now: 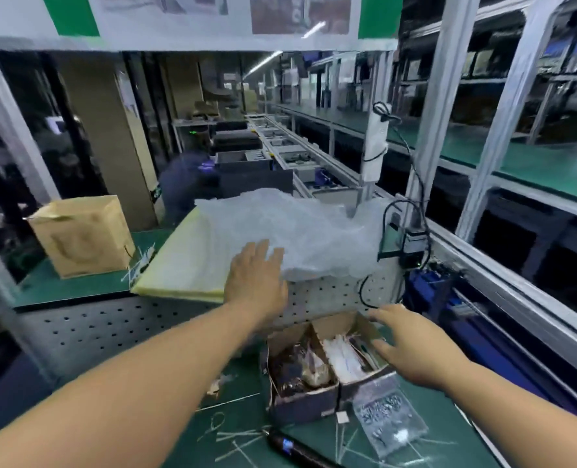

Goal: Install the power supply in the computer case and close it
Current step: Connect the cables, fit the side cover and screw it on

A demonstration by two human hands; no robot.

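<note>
My left hand [255,282] is stretched forward with straight fingers, touching the edge of a crumpled clear plastic bag [307,234] that lies on a raised shelf. My right hand [412,342] hovers with spread fingers over the right side of a small open cardboard box [314,390] holding packets of small parts and white ties. Neither hand holds anything. No computer case or power supply can be made out near my hands.
A yellow foam stack [185,261] lies under the plastic bag. A brown carton [84,236] stands at the left. A bag of screws [388,417], an electric screwdriver [294,449] and loose cable ties [236,440] lie on the green mat. A conveyor line [297,153] runs ahead.
</note>
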